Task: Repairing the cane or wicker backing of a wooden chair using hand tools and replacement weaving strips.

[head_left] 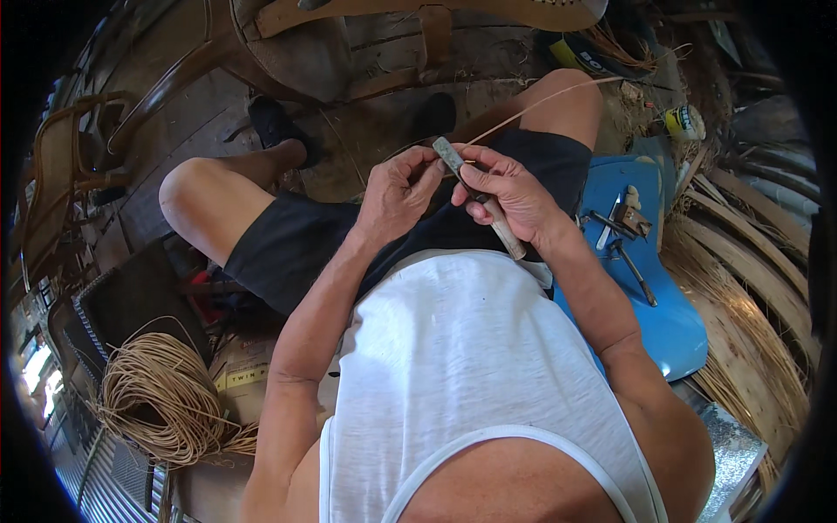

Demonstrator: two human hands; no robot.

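The fingers (pixel 478 179) of the right hand (pixel 523 199) are clamped on a pale-handled tool (pixel 506 234), its handle slanting back toward the near right. Those of the left hand (pixel 397 196) are drawn together just beside a grey block (pixel 448 155) at the tool's far end, and I cannot tell what they pinch, nor whether block and handle are one piece. All this sits over the lap, beyond a white sleeveless top (pixel 462 349). At the near right lies a silvery sheet (pixel 732 458); at the near left a big coil of cane (pixel 183 375) rests beside cardboard with a yellow band (pixel 240 376). Farther along on the right, a smooth blue panel (pixel 671 327) carries a hammer-like tool (pixel 641 277), a narrow blade (pixel 605 228) and a small brown block (pixel 634 221), with long wooden strips (pixel 767 218) to their right. From the hands a thin strip (pixel 527 109) runs to the far right, over the right knee (pixel 571 96), toward a yellow-labelled can (pixel 684 123). At the far left is a dark shoe (pixel 277 126); farthest, a curved wooden frame (pixel 366 9) stretches across.
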